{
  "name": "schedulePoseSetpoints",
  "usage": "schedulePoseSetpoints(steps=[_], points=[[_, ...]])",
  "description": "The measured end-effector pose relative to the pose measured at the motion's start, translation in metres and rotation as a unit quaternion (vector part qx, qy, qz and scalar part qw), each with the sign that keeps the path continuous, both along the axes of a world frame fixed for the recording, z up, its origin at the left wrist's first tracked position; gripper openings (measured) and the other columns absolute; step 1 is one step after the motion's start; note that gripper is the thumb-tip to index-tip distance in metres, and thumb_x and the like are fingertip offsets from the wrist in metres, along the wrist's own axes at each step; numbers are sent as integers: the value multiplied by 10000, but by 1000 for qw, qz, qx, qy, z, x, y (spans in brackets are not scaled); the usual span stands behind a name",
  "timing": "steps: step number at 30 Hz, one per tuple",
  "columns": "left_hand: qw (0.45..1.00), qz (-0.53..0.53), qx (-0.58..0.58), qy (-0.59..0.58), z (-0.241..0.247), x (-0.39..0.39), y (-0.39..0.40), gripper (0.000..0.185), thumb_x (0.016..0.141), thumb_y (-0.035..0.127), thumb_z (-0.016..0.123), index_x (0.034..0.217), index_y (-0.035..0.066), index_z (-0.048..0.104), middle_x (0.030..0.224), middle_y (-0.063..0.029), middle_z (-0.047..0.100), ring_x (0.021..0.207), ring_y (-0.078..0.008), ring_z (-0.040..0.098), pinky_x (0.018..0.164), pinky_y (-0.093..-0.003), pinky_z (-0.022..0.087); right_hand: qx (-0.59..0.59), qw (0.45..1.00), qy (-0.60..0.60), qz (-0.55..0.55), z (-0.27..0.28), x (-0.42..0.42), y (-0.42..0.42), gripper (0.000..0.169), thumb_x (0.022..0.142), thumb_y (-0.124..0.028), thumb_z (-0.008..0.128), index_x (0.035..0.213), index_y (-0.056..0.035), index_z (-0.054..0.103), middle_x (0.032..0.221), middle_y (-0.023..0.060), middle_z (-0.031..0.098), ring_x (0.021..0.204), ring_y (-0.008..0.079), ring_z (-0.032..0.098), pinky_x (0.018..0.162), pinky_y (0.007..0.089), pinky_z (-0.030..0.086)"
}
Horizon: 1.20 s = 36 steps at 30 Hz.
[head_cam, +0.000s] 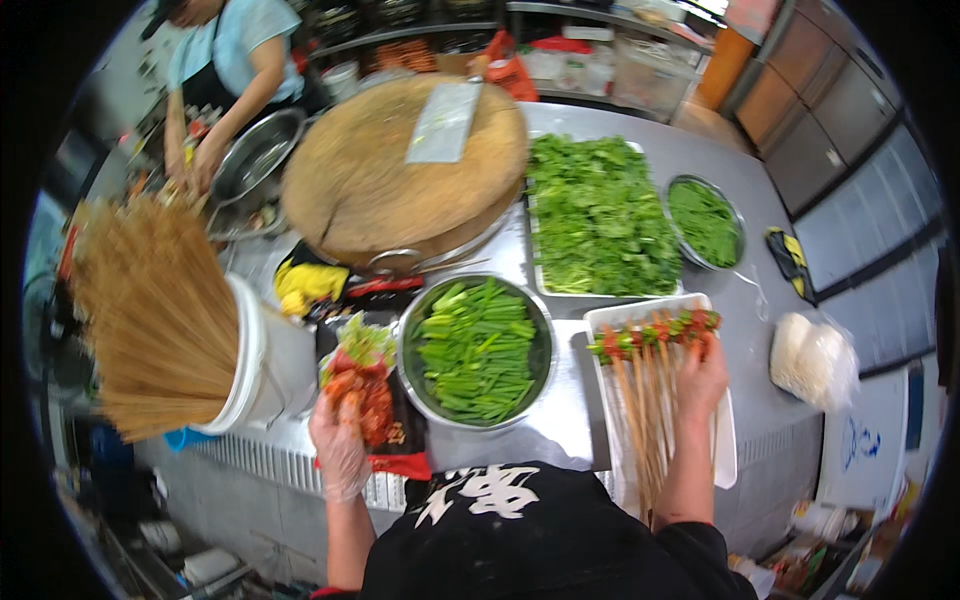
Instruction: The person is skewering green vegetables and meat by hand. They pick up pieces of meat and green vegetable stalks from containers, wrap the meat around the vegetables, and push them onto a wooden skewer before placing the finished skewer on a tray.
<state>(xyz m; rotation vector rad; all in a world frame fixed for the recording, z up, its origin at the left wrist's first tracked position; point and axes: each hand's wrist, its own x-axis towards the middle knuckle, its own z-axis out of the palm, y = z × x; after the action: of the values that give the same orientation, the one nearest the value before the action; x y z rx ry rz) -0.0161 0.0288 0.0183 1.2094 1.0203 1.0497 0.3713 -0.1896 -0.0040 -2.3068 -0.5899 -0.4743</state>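
Observation:
My left hand (341,431), in a clear plastic glove stained red, reaches into a pile of red marinated meat slices (373,401). Whether its fingers pinch a slice is hidden. Pale green leaves (367,341) lie just beyond the meat. My bare right hand (703,375) grips the loaded end of a bamboo skewer at the right side of a white rectangular tray (724,450). Several skewers (645,397) rest side by side there, threaded with red meat and green pieces at their far ends. Between my hands sits a steel bowl (409,390) of cut green scallion lengths (480,349).
A white bucket (281,367) packed with bamboo skewers (157,322) stands left. Farther back, a cleaver (446,120) lies on a round wooden chopping block (352,172). Leafy greens (600,217), a bowl of greens (703,223) and a bagged white item (810,360) are rightward. Another person (232,67) works far left.

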Motion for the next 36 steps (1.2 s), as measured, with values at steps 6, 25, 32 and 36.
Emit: schedulePoseSetpoints(steps=[6, 25, 32, 36], points=[[999, 27, -6, -31, -1, -10, -1, 239, 920, -34, 503, 1149, -27, 570, 1060, -49, 611, 928, -118, 582, 840, -257, 488, -17, 1000, -16, 5, -8, 1, -12, 166, 871, -98, 586, 1011, -23, 630, 906, 141, 662, 781, 322, 631, 692, 382, 496], [998, -9, -7, 57, -5, -27, -3, 192, 923, 24, 535, 1094, -32, 602, 997, -49, 637, 866, -116, 599, 798, -253, 493, -78, 897, 60, 432, 18, -86, 115, 210, 776, -78, 675, 980, -56, 630, 923, 110, 651, 770, 312, 638, 681, 387, 518], [987, 25, 20, 155, -9, -39, -9, 179, 895, 37, 545, 1042, -33, 620, 914, -91, 652, 830, -140, 583, 774, -280, 475, -217, 872, 63, 434, 1, -85, 148, 202, 799, -164, 653, 980, -84, 611, 919, 119, 660, 769, 341, 639, 667, 447, 513], [987, 25, 38, 153, -25, -46, -11, 171, 889, 42, 549, 1024, -32, 624, 914, -107, 657, 830, -172, 605, 773, -293, 477, -221, 870, 67, 435, -2, -85, 154, 194, 767, -123, 676, 943, -64, 619, 905, 120, 662, 786, 320, 645, 678, 405, 516]])
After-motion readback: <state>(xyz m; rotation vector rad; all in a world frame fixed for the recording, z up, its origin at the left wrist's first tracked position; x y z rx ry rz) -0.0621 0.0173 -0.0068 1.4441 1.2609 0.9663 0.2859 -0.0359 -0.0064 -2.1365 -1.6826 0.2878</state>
